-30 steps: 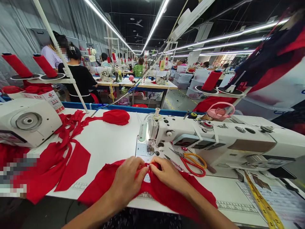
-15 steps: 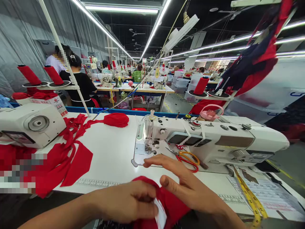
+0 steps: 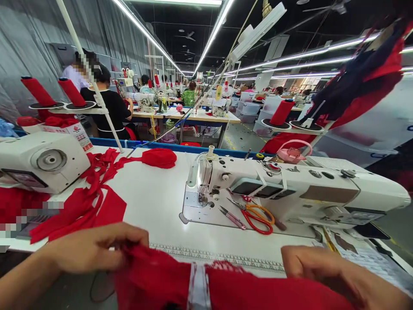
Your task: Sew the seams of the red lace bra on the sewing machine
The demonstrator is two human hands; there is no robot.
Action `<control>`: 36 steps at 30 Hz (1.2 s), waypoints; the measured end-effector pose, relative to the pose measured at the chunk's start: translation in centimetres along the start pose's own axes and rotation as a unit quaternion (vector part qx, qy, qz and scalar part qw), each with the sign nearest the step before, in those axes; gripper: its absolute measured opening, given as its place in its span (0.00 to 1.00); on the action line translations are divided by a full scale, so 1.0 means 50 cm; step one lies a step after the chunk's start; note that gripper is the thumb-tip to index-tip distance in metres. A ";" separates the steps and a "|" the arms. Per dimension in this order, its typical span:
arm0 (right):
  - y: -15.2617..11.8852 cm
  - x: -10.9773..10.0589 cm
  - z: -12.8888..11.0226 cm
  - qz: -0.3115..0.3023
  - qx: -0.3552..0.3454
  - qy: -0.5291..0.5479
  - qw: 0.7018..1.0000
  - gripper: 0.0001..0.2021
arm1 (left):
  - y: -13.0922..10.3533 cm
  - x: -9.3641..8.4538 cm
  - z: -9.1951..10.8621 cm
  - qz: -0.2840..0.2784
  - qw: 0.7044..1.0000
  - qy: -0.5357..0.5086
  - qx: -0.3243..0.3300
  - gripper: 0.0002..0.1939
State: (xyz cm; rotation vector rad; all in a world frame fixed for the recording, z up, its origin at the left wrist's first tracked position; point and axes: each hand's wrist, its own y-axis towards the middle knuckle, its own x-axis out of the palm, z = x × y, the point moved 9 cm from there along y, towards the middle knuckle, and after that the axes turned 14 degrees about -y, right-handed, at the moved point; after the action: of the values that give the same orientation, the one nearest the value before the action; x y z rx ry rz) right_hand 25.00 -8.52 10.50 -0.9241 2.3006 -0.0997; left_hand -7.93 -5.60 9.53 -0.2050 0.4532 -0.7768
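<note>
A piece of red fabric (image 3: pixel 155 275) with a lacy edge is stretched between my hands at the front of the sewing table. A whitish strip (image 3: pixel 198 286) crosses its middle. My left hand (image 3: pixel 97 249) is closed on the fabric's left end, fingers pinched. At the right end, my right hand (image 3: pixel 332 267) is closed with curled fingers on the same fabric. Beyond them stands a white sewing machine (image 3: pixel 309 181). Beside its needle plate lie scissors (image 3: pixel 258 215) with orange and red handles, and thread snips (image 3: pixel 232 217). The fabric's lower part runs out of view.
More red fabric pieces (image 3: pixel 109 206) lie at the left near a second sewing machine (image 3: pixel 41 161). A printed ruler (image 3: pixel 219 256) runs along the table's front. Red thread cones (image 3: pixel 72 92) stand on a rack. A person in black (image 3: pixel 105 101) sits ahead.
My hands have moved apart, and the bunched red fabric is now spread wide between them. My right hand, open before, has closed on it. Thread snips have come into view beside the scissors.
</note>
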 end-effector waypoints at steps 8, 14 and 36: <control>0.169 -0.024 0.024 0.407 0.005 -0.417 0.812 0.15 | 0.188 -0.036 -0.058 0.260 0.953 0.129 0.084 0.23; 0.245 0.146 0.082 0.261 -0.104 -0.365 0.888 0.20 | 0.231 0.111 -0.130 0.247 0.930 0.198 0.186 0.20; 0.317 0.126 0.102 -0.023 -0.091 -0.242 0.966 0.39 | 0.239 0.070 -0.137 0.076 0.964 0.180 0.178 0.23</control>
State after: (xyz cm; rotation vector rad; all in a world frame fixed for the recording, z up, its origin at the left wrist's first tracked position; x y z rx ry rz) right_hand 15.22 0.11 -1.59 -0.9676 1.8543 0.2932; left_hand -1.45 0.14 -1.74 0.3106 0.6541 -0.7319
